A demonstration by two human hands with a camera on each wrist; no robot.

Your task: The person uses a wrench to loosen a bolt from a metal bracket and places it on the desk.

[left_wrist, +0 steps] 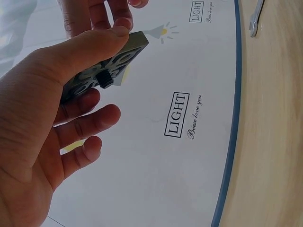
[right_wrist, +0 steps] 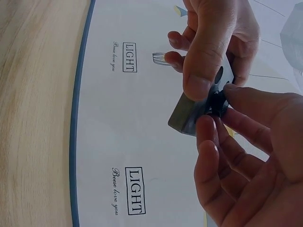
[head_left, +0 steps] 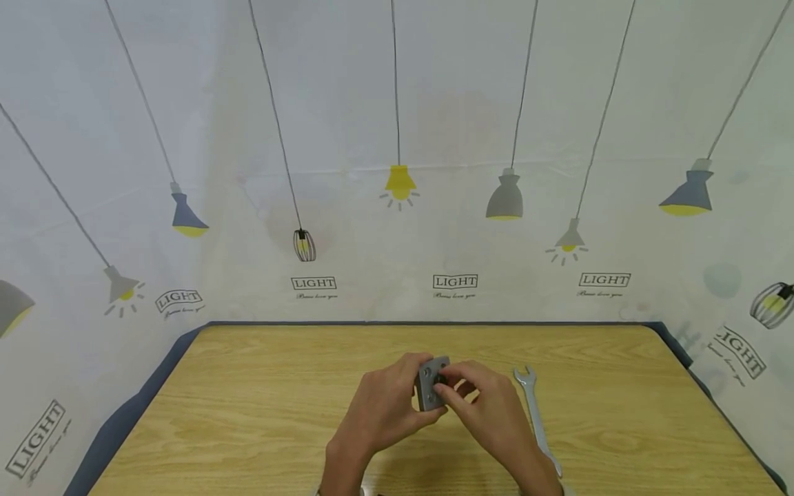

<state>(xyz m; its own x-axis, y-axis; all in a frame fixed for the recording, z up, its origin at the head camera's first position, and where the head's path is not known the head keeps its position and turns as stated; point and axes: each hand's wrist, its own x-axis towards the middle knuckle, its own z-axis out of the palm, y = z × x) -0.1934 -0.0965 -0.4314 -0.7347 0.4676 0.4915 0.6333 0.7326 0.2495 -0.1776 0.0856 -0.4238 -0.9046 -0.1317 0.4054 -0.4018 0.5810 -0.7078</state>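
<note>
My left hand (head_left: 386, 405) grips a thick grey metal plate (head_left: 424, 390) by its edges, thumb on the near edge, holding it tilted above the table. Round holes show in its face. With thumb and fingertips, my right hand (head_left: 493, 408) pinches a black bolt (right_wrist: 218, 101) at the plate's middle. In the left wrist view, the bolt's dark threaded end (left_wrist: 105, 79) sticks out of the plate's other side. My fingers partly hide the pinched end.
To the right of my right hand, an open-ended wrench (head_left: 535, 417) lies on the wooden table (head_left: 260, 399). Behind the table and at both sides hangs a pale cloth (head_left: 372, 241) printed with lamps and lettering.
</note>
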